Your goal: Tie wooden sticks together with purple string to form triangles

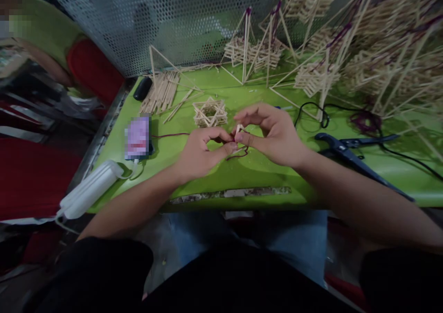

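While reddish thread (244, 154) is pinched by the left grip (202, 152), pale sticks (239, 128) are held by the right grip (272, 131), a star-shaped frame (211, 122) set beyond both.

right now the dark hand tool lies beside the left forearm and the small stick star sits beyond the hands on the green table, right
Not quite: the head view shows the dark hand tool beside the right forearm, not the left. The small stick star does sit beyond the left hand and right hand on the green table.

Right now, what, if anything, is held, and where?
Left hand and right hand pinch thin purple thread and a small pale wooden piece; exact hold points hidden.
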A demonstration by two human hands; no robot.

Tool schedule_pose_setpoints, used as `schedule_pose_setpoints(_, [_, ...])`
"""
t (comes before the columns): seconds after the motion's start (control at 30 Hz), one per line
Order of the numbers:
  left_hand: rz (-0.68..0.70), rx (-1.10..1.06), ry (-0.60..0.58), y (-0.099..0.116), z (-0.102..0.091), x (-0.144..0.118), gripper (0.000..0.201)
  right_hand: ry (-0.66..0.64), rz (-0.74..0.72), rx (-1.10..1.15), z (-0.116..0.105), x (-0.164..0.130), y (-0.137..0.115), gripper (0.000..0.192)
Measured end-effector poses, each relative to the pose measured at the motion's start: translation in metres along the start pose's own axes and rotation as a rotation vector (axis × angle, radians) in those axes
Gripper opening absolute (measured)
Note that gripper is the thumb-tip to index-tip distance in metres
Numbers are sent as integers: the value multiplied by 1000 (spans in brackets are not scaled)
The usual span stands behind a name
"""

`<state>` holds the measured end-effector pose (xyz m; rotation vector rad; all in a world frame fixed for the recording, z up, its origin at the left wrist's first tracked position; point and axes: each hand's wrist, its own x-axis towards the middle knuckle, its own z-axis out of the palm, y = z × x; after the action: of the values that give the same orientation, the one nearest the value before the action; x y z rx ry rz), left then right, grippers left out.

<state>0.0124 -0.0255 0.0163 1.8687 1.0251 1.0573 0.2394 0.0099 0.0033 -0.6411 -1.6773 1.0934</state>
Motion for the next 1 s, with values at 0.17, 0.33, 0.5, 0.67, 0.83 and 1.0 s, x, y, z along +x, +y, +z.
schedule_pose_setpoints(0.17, [0,-4,-18,1,-2,0,17,-26,31,-2,-5,5,-3,38])
schedule_pose_setpoints(0.33, [4,0,-16,1,-3,0,17,-41,71,30,-5,6,-2,42])
schedule_pose_setpoints(0.5, [25,-9,6,3,-5,1,15,-44,80,54,-5,5,-3,42])
schedule_pose_setpoints(0.67, [43,33,25,3,-5,0,16,-51,95,53,-6,4,-6,40])
schedule_pose_setpoints(0.83, [94,118,60,5,-4,-3,16,-57,89,45,-6,4,-9,38])
schedule_pose_setpoints(1.0, [148,173,106,6,-2,-3,14,-53,53,30,-5,4,-9,38])
